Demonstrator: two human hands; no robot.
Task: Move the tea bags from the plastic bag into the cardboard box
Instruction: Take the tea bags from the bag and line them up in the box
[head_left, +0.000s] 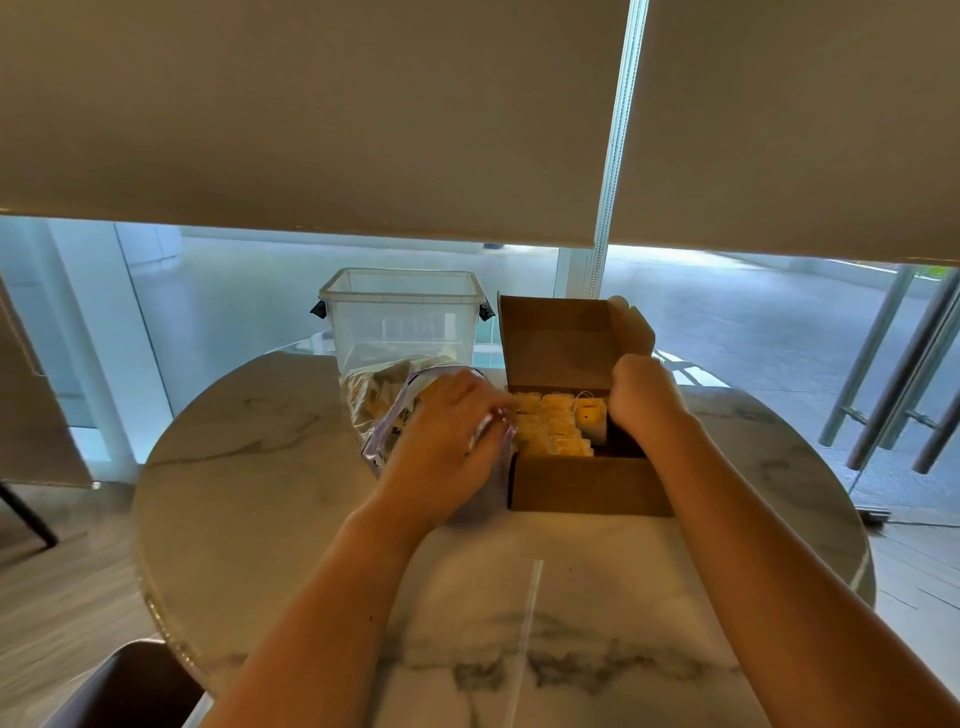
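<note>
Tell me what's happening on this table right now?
A person is filling an open cardboard box with tea bags on a marble table. The left hand reaches across the mouth of a plastic bag to the box's left edge, while the right hand, fingers curled, is in the box's right side. Rows of tea bags already fill much of the box; more remain in the bag. A clear plastic container stands behind.

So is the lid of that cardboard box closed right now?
No, the cardboard box stands open, its lid flap raised at the back, and rows of tea bags show inside it.
</note>
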